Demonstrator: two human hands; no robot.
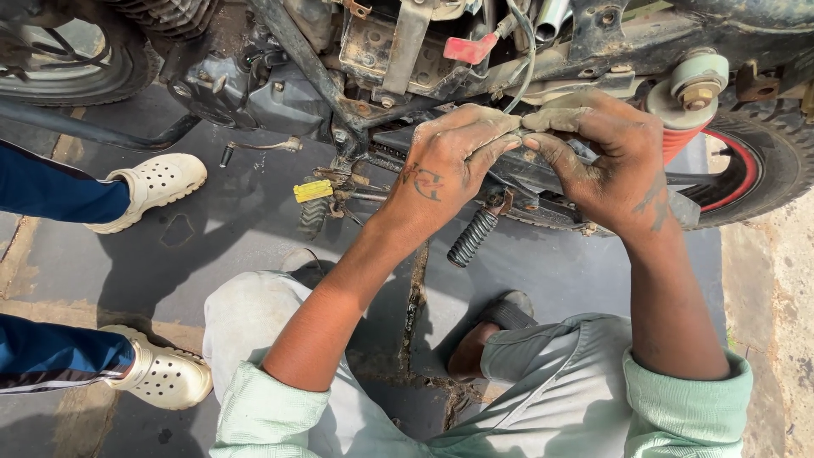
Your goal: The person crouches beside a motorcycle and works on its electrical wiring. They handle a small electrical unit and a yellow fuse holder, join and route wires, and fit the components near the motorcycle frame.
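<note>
A motorcycle (280, 93) stands across the top of the view, seen from its side. My left hand (445, 161) and my right hand (606, 161) meet at its dark chain cover (530, 174), fingers curled over the cover's upper edge and greasy. Both hands grip that cover, fingertips nearly touching. A black ribbed footrest (471, 239) hangs just below my left hand. A grey cable (527, 59) runs down to the spot above my fingers. What lies under my palms is hidden.
The rear tyre (763, 161) with a red rim stripe is at the right, the front tyre (76, 59) at the top left. Another person's feet in white perforated clogs (157, 182) (165, 373) stand at the left. My knees and grey trousers fill the bottom.
</note>
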